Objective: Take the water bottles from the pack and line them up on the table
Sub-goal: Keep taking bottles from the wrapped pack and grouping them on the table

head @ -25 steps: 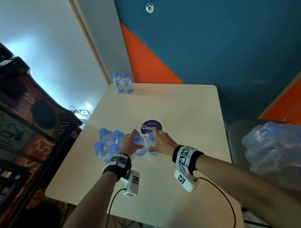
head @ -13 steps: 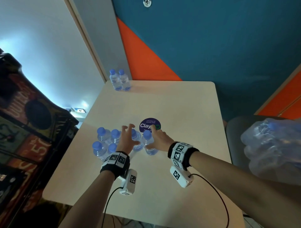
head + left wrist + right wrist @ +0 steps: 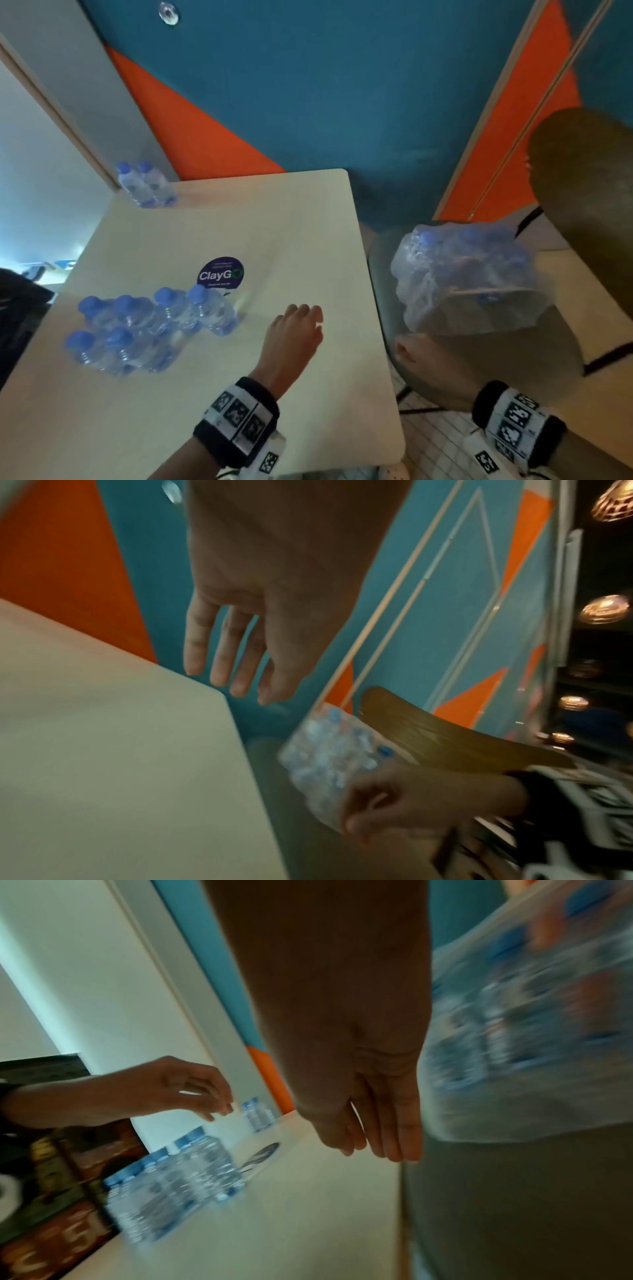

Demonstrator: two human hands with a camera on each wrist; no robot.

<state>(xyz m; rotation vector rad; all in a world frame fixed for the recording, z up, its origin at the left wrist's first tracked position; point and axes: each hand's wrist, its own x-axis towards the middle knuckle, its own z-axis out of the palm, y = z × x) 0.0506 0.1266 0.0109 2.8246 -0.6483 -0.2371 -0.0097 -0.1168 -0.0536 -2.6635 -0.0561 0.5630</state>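
Observation:
Several clear water bottles (image 3: 150,325) with blue caps stand bunched on the left of the beige table (image 3: 274,222). Two more bottles (image 3: 145,186) stand at its far left corner. The plastic-wrapped pack (image 3: 469,277) with more bottles sits on a grey chair seat (image 3: 383,260) right of the table. My left hand (image 3: 298,325) hovers over the table to the right of the bunch, fingers relaxed and holding nothing. Beyond the table's right edge, just under the near side of the pack, is my right hand (image 3: 421,359), its fingers (image 3: 387,1139) straight and empty.
A round purple ClayGo sticker (image 3: 221,274) lies on the table behind the bunch. A brown curved chair back (image 3: 589,205) rises at the right. The teal and orange wall (image 3: 342,102) runs behind the table. A dark cabinet (image 3: 17,308) stands to the left.
Both hands have let go of the two bottles at the right of the bunch and swung right, the right hand leaving the table for the pack. The view has turned right.

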